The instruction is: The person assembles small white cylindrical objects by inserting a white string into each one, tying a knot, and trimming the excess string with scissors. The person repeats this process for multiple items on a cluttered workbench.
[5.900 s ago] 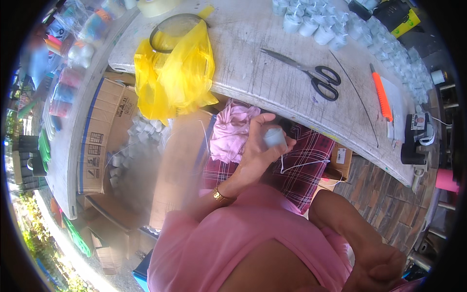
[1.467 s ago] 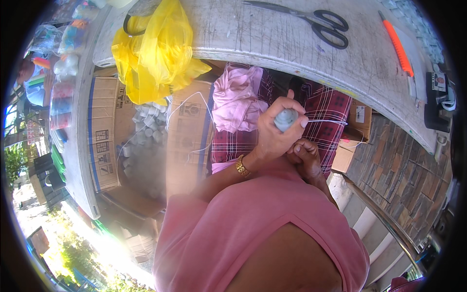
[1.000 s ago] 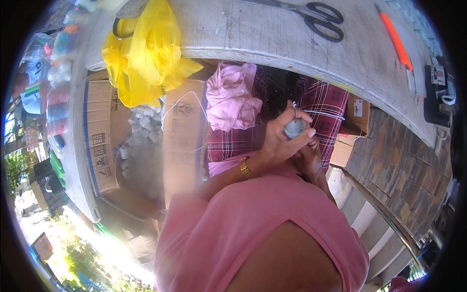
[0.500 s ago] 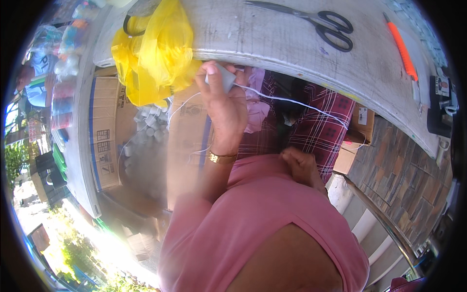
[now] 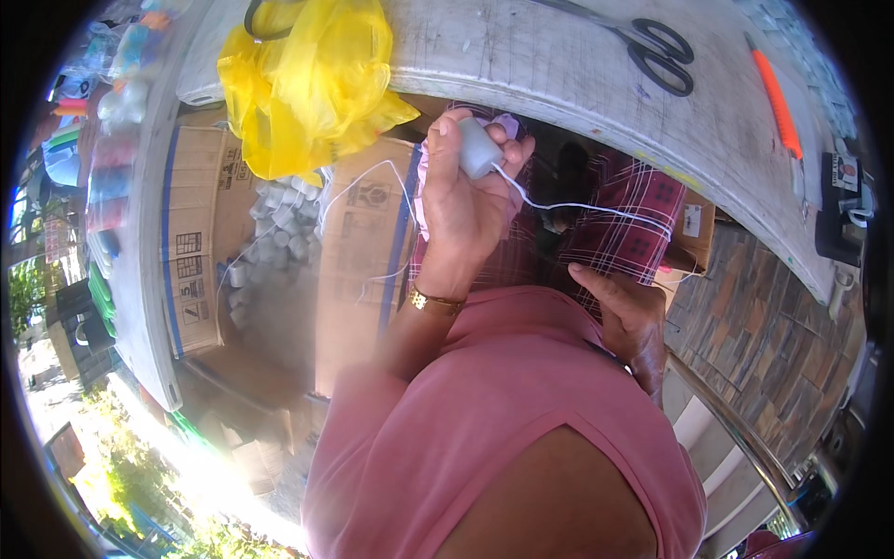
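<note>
Left hand (image 5: 466, 200) raised near the counter (image 5: 521, 65) edge, fingers curled tight around a small grey spool (image 5: 478, 149); white thread (image 5: 577, 207) runs taut from the spool rightward over the plaid-clad lap (image 5: 624, 224); right hand (image 5: 633, 321) low by the lap, fingers loosely bent, thread end near it, grasp cannot be told; yellow plastic bag (image 5: 307, 79), scissors (image 5: 652, 51) and orange cutter (image 5: 778, 98) lie on the counter; open cardboard box (image 5: 270, 252) below holds more spools.

Left hand (image 5: 466, 200) raised at upper centre of frame, fingers curled closed; right hand (image 5: 633, 321) low at centre right, fingers loosely bent.
</note>
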Tool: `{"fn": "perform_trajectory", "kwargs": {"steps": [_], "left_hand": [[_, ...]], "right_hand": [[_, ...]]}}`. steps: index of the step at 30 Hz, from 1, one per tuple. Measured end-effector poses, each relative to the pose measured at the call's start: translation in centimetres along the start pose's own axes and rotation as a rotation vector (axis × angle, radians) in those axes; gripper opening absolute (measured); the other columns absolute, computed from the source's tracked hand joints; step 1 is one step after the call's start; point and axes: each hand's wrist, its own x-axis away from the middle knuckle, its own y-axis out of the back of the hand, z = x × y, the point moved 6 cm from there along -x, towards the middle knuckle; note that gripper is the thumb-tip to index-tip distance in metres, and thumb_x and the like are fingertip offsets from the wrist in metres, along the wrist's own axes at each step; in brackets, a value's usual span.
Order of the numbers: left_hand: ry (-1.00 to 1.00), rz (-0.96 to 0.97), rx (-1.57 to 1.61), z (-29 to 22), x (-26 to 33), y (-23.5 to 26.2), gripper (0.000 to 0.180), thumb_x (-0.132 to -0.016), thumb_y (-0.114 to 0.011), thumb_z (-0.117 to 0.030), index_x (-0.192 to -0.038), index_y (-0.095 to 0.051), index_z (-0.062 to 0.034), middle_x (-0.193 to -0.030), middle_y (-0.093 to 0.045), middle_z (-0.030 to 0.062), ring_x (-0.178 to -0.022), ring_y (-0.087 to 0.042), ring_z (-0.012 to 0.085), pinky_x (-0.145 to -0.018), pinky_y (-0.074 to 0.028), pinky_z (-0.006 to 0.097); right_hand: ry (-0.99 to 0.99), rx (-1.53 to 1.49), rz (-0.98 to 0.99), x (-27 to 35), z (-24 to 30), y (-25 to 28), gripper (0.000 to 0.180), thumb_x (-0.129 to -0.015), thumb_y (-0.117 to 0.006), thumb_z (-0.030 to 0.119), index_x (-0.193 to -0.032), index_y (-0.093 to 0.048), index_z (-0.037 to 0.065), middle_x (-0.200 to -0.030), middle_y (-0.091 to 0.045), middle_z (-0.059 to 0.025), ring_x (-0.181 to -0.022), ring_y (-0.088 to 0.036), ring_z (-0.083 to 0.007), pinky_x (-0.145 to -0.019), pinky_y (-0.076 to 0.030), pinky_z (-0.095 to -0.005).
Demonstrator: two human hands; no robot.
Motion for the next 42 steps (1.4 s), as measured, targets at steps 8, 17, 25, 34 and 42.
{"fn": "perform_trajectory", "kwargs": {"steps": [8,17,25,34,42], "left_hand": [[0.156,0.057,0.101,2.0,0.6,-0.8,0.029,-0.099,-0.048,-0.039,-0.105,-0.054,-0.0119,-0.09,-0.057,0.009,-0.079,-0.057,0.0217,-0.103,-0.041,0.05],[0.224,0.095,0.122,3.0,1.1,-1.7,0.031,-0.098,-0.049,-0.04,-0.104,-0.058,-0.0114,-0.09,-0.057,0.0084,-0.075,-0.055,0.0195,-0.106,-0.039,0.051],[0.196,0.072,0.029,3.0,1.1,-1.3,0.029,-0.099,-0.048,-0.039,-0.104,-0.057,-0.012,-0.089,-0.057,0.0077,-0.074,-0.055,0.0192,-0.105,-0.038,0.051],[0.131,0.068,-0.034,2.6,0.8,-1.9,0.025,-0.099,-0.048,-0.037,-0.108,-0.052,-0.0131,-0.089,-0.057,0.008,-0.073,-0.057,0.0196,-0.104,-0.04,0.051],[0.154,0.057,-0.007,3.0,1.0,-1.4,0.028,-0.099,-0.047,-0.038,-0.105,-0.056,-0.012,-0.089,-0.057,0.0079,-0.073,-0.055,0.0192,-0.106,-0.037,0.051]], "right_hand": [[-0.065,-0.075,-0.252,-0.5,-0.7,1.3,0.048,-0.078,-0.056,-0.013,-0.116,-0.069,0.015,-0.08,-0.069,-0.0151,-0.061,-0.065,-0.0214,-0.057,-0.05,-0.0311],[-0.082,-0.124,-0.241,-0.7,-0.8,0.5,0.049,-0.079,-0.055,-0.013,-0.117,-0.068,0.014,-0.08,-0.068,-0.0143,-0.06,-0.064,-0.0211,-0.055,-0.05,-0.0322],[-0.069,-0.061,-0.199,-0.8,-0.6,0.2,0.052,-0.076,-0.055,-0.014,-0.117,-0.068,0.015,-0.081,-0.069,-0.0142,-0.061,-0.065,-0.0227,-0.055,-0.051,-0.0337],[-0.179,-0.247,-0.139,-0.1,-0.5,0.2,0.037,-0.085,-0.057,-0.01,-0.115,-0.068,0.009,-0.093,-0.072,-0.0136,-0.073,-0.068,-0.0168,-0.068,-0.051,-0.0256],[-0.161,-0.213,-0.222,-0.5,-0.5,0.3,0.043,-0.082,-0.055,-0.013,-0.116,-0.068,0.01,-0.091,-0.071,-0.0159,-0.075,-0.07,-0.02,-0.065,-0.053,-0.0278]]}}
